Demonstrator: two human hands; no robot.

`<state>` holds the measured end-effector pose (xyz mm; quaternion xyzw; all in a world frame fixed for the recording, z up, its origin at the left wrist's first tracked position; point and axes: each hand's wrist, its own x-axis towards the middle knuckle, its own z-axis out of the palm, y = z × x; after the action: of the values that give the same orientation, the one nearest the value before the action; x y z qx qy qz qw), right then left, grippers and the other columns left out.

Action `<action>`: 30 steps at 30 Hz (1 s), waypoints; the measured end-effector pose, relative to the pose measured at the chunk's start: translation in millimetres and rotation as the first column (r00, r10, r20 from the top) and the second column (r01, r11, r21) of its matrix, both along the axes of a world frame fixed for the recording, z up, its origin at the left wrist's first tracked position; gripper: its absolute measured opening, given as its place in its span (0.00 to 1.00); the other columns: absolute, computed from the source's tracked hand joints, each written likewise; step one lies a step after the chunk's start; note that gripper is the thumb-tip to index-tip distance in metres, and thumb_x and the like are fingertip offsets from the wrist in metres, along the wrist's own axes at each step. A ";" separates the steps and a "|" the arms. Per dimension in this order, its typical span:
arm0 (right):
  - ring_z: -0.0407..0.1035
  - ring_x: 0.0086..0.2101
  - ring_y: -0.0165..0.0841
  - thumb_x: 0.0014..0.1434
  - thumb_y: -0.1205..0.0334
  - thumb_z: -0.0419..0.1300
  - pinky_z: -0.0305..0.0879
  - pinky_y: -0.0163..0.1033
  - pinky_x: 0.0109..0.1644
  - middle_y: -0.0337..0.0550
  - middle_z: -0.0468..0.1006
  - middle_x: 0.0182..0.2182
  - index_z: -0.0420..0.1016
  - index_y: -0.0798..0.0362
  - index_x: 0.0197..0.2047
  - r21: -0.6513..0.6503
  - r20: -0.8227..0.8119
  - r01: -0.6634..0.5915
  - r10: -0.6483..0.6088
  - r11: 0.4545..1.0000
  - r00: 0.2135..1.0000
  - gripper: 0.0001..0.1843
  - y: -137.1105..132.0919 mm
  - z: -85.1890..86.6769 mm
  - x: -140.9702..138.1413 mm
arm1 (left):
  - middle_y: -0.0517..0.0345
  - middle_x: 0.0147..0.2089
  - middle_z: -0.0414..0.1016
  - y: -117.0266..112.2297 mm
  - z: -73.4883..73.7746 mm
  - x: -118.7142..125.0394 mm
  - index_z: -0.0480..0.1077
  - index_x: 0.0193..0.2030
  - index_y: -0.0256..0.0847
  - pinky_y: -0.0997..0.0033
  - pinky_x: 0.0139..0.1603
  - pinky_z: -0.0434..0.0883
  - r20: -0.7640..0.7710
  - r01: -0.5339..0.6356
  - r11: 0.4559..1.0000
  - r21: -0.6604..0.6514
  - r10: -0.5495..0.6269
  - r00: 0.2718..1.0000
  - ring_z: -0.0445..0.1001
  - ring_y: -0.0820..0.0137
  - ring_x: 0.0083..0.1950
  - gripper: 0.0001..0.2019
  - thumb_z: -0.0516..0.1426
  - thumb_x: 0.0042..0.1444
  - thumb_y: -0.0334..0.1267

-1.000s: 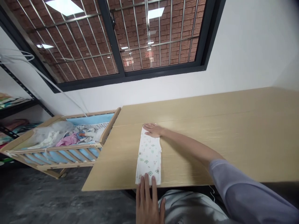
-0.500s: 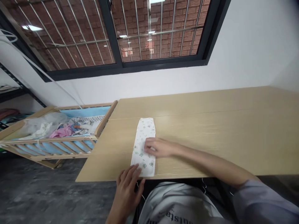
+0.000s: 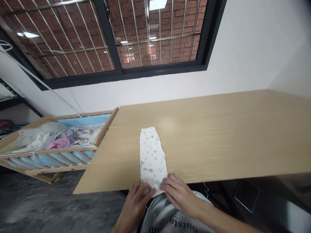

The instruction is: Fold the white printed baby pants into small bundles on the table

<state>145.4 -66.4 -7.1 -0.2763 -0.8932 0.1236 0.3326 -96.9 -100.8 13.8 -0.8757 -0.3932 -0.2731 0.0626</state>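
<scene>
A white cloth (image 3: 152,155) with a small green and pink print lies folded into a long narrow strip on the wooden table. Its near end hangs slightly over the front edge, close to my shirt. At the near left corner, my left hand (image 3: 136,200) is closed on the cloth, thumb toward its edge. My right hand (image 3: 178,194) grips the near right corner with curled fingers. The fingertips partly cover both corners. What garment the cloth is, if any, I cannot tell.
The wooden table (image 3: 218,136) runs along the white wall under a barred window (image 3: 155,38). To the left stands a wooden cot (image 3: 55,152) with blue lining, holding a heap of clothes and a clear plastic bag. A dark flat object (image 3: 247,195) lies below the table at right.
My right hand has come from the middle of the cloth down to its near right corner. The cloth has shifted toward me and now tilts the other way. My left hand now grips it.
</scene>
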 end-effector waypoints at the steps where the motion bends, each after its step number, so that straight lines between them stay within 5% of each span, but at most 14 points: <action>1: 0.72 0.44 0.43 0.67 0.71 0.52 0.69 0.54 0.53 0.49 0.79 0.42 0.71 0.46 0.56 -0.012 -0.031 0.011 -0.012 1.000 0.999 0.18 -4.9 3.7 3.2 | 0.55 0.44 0.77 -3.0 3.5 1.9 0.71 0.57 0.47 0.68 0.48 0.74 0.015 0.033 0.999 -0.009 -0.032 0.999 0.74 0.69 0.44 0.24 0.48 0.63 0.19; 9: 0.71 0.49 0.36 0.71 0.66 0.53 0.70 0.42 0.53 0.47 0.76 0.47 0.71 0.49 0.56 -0.283 -0.147 -0.114 0.074 0.952 0.986 0.13 -9.3 72.5 34.3 | 0.53 0.44 0.80 -1.1 24.1 -2.9 0.68 0.59 0.39 0.63 0.59 0.73 0.217 0.160 0.987 0.011 -0.158 0.963 0.77 0.68 0.47 0.17 0.55 0.64 0.24; 13: 0.71 0.49 0.36 0.71 0.62 0.54 0.70 0.42 0.52 0.49 0.74 0.47 0.74 0.50 0.55 -0.266 -0.242 -0.139 0.074 0.954 0.968 0.13 35.1 103.0 33.1 | 0.56 0.39 0.81 45.6 54.7 3.0 0.73 0.51 0.42 0.71 0.48 0.76 0.286 0.028 0.995 0.100 -0.055 0.957 0.79 0.70 0.42 0.08 0.57 0.66 0.32; 16: 0.71 0.47 0.37 0.70 0.59 0.55 0.69 0.44 0.52 0.48 0.74 0.46 0.76 0.51 0.54 -0.250 -0.271 -0.083 0.013 0.965 0.962 0.13 89.9 111.2 22.2 | 0.56 0.40 0.82 95.7 85.8 7.0 0.75 0.46 0.43 0.68 0.48 0.76 0.284 -0.093 0.996 0.014 0.086 0.955 0.80 0.67 0.42 0.08 0.57 0.67 0.41; 21: 0.73 0.40 0.34 0.66 0.60 0.59 0.69 0.40 0.45 0.48 0.79 0.45 0.78 0.54 0.51 -0.357 -0.252 0.011 -0.107 0.934 0.962 0.13 194.3 84.6 -2.3 | 0.55 0.49 0.82 181.2 107.9 8.5 0.77 0.46 0.44 0.67 0.53 0.72 0.121 -0.264 0.912 -0.313 0.314 0.942 0.78 0.64 0.50 0.10 0.56 0.65 0.41; 25: 0.72 0.36 0.33 0.61 0.64 0.60 0.66 0.36 0.39 0.44 0.81 0.38 0.78 0.55 0.45 -0.441 -0.237 0.093 -0.216 0.893 0.947 0.10 253.8 48.7 -20.5 | 0.50 0.50 0.81 233.7 86.4 13.0 0.78 0.45 0.41 0.69 0.51 0.70 -0.011 -0.409 0.836 -0.366 0.436 0.900 0.77 0.63 0.52 0.10 0.55 0.64 0.37; 30: 0.71 0.35 0.33 0.58 0.71 0.59 0.65 0.35 0.39 0.45 0.81 0.36 0.79 0.56 0.39 -0.385 -0.119 0.198 -0.261 0.902 0.958 0.08 278.5 24.1 -31.3 | 0.46 0.50 0.81 259.5 51.5 18.5 0.78 0.47 0.41 0.67 0.50 0.68 -0.119 -0.523 0.766 -0.374 0.519 0.846 0.77 0.61 0.51 0.10 0.56 0.64 0.36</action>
<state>114.1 212.1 17.0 -0.4260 -0.7839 0.2718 0.3609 -78.4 158.7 65.3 -0.7275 -0.6667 -0.1570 -0.0394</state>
